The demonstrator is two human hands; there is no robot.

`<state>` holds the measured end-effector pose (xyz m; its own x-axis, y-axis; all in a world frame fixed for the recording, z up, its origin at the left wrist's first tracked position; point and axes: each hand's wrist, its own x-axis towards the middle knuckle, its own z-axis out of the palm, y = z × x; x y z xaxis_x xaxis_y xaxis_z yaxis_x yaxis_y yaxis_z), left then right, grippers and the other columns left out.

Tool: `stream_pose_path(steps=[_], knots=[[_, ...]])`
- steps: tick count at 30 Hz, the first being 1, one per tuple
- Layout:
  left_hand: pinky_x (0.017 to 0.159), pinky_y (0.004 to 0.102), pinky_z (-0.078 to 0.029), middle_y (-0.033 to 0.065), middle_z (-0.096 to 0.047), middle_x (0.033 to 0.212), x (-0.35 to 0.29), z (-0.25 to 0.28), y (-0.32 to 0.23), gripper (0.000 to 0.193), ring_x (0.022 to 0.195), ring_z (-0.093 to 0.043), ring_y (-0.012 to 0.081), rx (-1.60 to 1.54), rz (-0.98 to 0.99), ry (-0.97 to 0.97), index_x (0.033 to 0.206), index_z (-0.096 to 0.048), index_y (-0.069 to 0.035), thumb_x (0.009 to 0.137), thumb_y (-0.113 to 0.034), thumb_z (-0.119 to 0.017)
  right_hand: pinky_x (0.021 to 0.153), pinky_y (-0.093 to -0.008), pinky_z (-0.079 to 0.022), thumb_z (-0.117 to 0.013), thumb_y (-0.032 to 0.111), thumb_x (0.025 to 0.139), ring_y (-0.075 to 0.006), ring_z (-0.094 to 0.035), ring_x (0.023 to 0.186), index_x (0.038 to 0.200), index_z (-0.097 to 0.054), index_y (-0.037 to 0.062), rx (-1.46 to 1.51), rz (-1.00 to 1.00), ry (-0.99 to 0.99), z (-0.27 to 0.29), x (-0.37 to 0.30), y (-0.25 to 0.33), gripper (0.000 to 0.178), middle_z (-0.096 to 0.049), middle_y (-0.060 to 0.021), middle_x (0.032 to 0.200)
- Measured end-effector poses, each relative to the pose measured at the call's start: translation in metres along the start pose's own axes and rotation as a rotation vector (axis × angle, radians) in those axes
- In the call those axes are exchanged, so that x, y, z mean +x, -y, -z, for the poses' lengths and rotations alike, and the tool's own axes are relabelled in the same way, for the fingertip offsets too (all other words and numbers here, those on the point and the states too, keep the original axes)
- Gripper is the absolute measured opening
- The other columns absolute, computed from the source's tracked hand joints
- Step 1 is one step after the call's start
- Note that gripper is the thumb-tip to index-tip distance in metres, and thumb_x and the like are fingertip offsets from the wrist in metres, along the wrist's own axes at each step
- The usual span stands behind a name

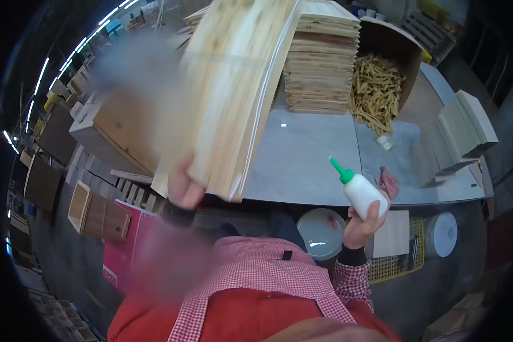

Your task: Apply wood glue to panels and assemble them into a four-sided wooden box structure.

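My left hand [187, 185] is closed round the near end of a long, pale wooden panel [233, 85], which is tilted up over the left part of the table. Along the panel's right edge runs a glossy white line that looks like glue. In my right hand [363, 223] is a white squeeze bottle [366, 194] with a green pointed nozzle, its tip directed up and left. The bottle is held at the table's front edge, apart from the panel. Blurred patches hide part of the panel's left side.
A tall stack of wooden panels [319, 68] stands at the back, beside a box of tan strips [377, 91]. Grey-edged boards [459, 134] and a pink cloth [388, 182] are on the right. Below are a white bucket [321, 228] and a yellow crate [417, 245].
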<state>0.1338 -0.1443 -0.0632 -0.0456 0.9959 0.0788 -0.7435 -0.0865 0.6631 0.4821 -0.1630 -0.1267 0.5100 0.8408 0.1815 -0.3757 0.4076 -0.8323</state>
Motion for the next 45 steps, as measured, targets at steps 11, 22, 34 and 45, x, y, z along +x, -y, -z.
stream_pose_path(steps=[11,22,34,45], knots=[[0.090,0.0362,-0.051,0.0119,-0.063,0.105,0.275,-0.174,-0.003,0.051,0.102,-0.060,0.0283,-0.256,0.234,0.111,0.118,-0.055,-0.005,0.080,-0.033,-0.073,0.050,-0.0278,-0.049,-0.060,0.020,0.086,-0.0213,-0.059,0.077,0.112,-0.041,0.0011,-0.180,0.240,-0.202,0.046,0.071,-0.021,0.037,-0.051,-0.0150,0.106],[0.105,0.0390,-0.039,0.0166,-0.041,0.143,0.155,-0.060,0.100,0.052,0.133,-0.039,0.0296,0.272,0.476,0.244,0.141,-0.036,-0.003,0.099,-0.034,-0.043,0.073,-0.0319,-0.048,-0.076,0.018,0.072,-0.0218,-0.054,0.083,0.094,-0.039,0.0027,-0.606,0.014,-0.349,0.064,0.166,-0.084,0.045,-0.052,-0.0123,0.094],[0.097,0.0358,-0.044,0.0147,-0.052,0.132,-0.100,0.150,0.078,0.043,0.122,-0.049,0.0248,0.849,0.736,-0.199,0.131,-0.050,-0.003,0.096,-0.028,-0.053,0.068,-0.0540,-0.045,-0.068,0.038,0.083,-0.0449,-0.056,0.077,0.098,-0.044,-0.0122,-1.283,0.390,-0.196,0.094,0.247,-0.157,0.058,-0.055,-0.0299,0.084],[0.098,0.0352,-0.042,0.0205,-0.051,0.130,-0.182,0.250,0.126,0.047,0.115,-0.053,0.0290,1.827,0.351,-0.183,0.117,-0.060,-0.001,0.086,-0.036,-0.066,0.071,-0.0293,-0.049,-0.060,0.022,0.091,-0.0196,-0.064,0.083,0.102,-0.061,-0.0019,-1.114,-0.516,0.825,0.152,-0.091,-0.143,0.026,-0.066,-0.0139,0.095]])
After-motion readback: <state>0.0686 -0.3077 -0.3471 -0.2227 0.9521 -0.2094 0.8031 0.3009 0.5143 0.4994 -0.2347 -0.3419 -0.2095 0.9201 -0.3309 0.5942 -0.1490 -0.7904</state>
